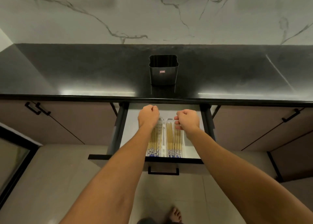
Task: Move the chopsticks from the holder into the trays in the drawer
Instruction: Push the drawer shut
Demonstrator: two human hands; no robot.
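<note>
Head view: a black holder (163, 71) is stood on the dark counter (84, 74); its small red label is too blurred to be read. Below, the drawer (132, 132) is pulled open. Chopsticks (171, 135) are laid lengthwise in two clear trays (163, 139) side by side, blue-white patterned ends nearest. Left hand (148, 116) and right hand (187, 119) are curled over the trays' far ends; whether anything is gripped cannot be told.
</note>
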